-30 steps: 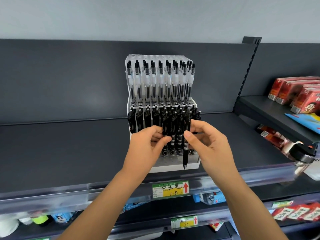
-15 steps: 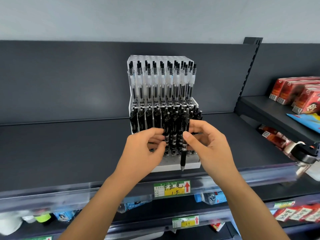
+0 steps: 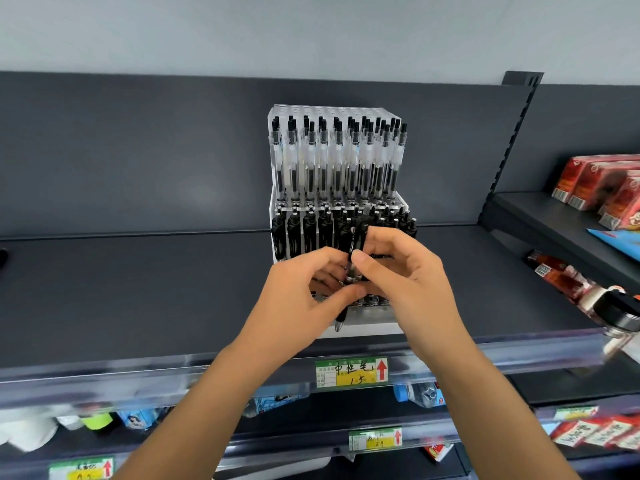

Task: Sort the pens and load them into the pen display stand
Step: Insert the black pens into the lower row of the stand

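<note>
Stand: clear acrylic two-tier pen display stand w/ white base (image 3: 370, 329), upright on the dark grey metal shelf (image 3: 138, 289), about mid-shelf, back near the shelf's rear panel.
Upper tier: row of clear-barrel pens w/ black clickers (image 3: 336, 161), all upright, packed close.
Lower tier: row of black-barrel pens (image 3: 301, 233), upright in their holes; right part hidden behind the hands.
Pen in hand: single black retractable pen w/ grey grip section (image 3: 356, 239), just in front of the lower tier, tip down, leaning a bit so the tip sits left of the top. Tip hangs in front of the white base, not in a hole.
L hand: left hand (image 3: 304, 299) pinches the pen low down, thumb across the grip section, other fingers curled behind it.
R hand: right hand (image 3: 405, 271) grasps the same pen higher up, thumb pressed on the front of the barrel, fingers wrapped behind.
Shelf edge: green-yellow price tag w/ red arrow (image 3: 351, 372) in the clear strip under the stand.
R side: red cartons (image 3: 595, 181) on the next bay's shelf, well apart from the stand.
Below: blue-labelled bottles (image 3: 277, 403) lying on the lower shelf, blurred.
</note>
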A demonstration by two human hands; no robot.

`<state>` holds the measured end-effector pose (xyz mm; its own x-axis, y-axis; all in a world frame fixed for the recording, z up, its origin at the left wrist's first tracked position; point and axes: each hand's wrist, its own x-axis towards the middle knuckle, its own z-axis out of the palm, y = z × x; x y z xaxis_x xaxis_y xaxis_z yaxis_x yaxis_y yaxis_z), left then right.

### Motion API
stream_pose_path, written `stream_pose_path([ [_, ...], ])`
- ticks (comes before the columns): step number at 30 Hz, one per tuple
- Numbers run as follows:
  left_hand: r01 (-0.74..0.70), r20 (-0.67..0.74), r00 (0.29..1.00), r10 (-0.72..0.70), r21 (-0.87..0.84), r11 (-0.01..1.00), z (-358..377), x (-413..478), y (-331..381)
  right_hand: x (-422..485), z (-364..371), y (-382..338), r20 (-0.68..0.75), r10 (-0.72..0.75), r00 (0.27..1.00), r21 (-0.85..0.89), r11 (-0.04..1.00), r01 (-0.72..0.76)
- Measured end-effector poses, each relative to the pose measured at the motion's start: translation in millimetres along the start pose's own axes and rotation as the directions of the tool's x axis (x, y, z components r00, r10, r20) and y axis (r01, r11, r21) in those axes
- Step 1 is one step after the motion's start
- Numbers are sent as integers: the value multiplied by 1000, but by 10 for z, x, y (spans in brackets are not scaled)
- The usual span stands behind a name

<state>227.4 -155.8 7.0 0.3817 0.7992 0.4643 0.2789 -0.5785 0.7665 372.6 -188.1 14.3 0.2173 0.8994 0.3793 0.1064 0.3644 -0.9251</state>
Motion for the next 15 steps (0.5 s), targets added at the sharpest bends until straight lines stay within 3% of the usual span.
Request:
stream_pose_path([
  [8, 35, -194, 979, -61, -134, 990, -97, 59, 6, -26, 0, -14, 10, -29, 1000, -14, 999, 29],
  [15, 95, -211, 973, -98, -27, 995, -68, 133, -125, -60, -13, 128, -50, 35, 998, -85, 996, -39],
])
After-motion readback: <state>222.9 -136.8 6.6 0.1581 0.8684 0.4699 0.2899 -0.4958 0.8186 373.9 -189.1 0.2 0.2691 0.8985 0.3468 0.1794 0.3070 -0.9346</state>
